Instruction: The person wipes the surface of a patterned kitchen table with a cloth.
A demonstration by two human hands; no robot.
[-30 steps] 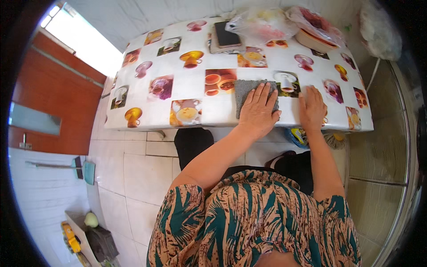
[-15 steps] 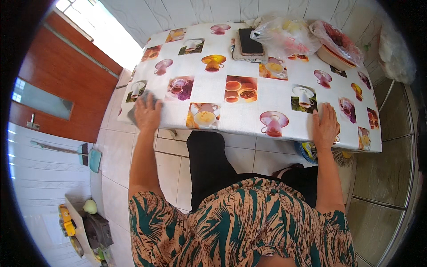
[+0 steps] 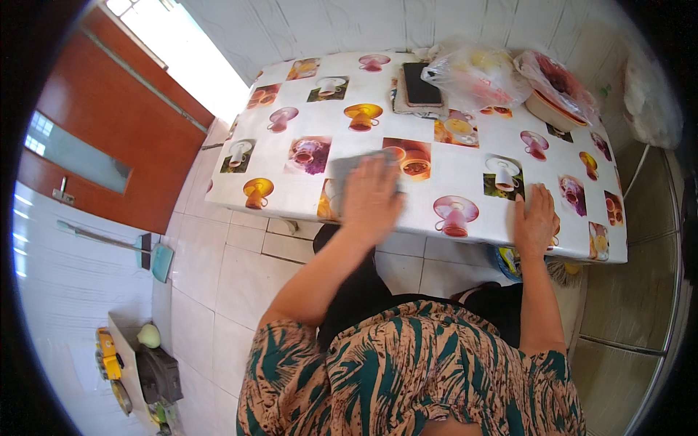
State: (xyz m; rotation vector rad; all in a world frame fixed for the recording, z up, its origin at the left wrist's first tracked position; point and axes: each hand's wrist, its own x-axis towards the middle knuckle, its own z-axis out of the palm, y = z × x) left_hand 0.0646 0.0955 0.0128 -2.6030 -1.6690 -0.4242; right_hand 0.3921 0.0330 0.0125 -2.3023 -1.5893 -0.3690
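A grey cloth (image 3: pixel 347 168) lies pressed against the patterned tablecloth (image 3: pixel 320 134), under my left hand (image 3: pixel 372 200) near the middle of the front edge. The hand is slightly blurred, its palm down and its fingers holding the cloth against the surface. My right hand (image 3: pixel 536 218) rests flat on the table's front edge towards the right, open, with nothing in it. Printed cups and saucers cover the white tablecloth.
At the back of the table a dark phone (image 3: pixel 422 84) lies on a folded cloth. Beside it are a clear plastic bag (image 3: pixel 476 76) and a bag-lined basin (image 3: pixel 554 109). Under the table's right part stands a blue container (image 3: pixel 507 263). A brown door (image 3: pixel 109 123) is at left.
My left hand has slid the grey cloth from the table's left end rightward to the middle. My right hand stays on the front edge. The view has shifted slightly.
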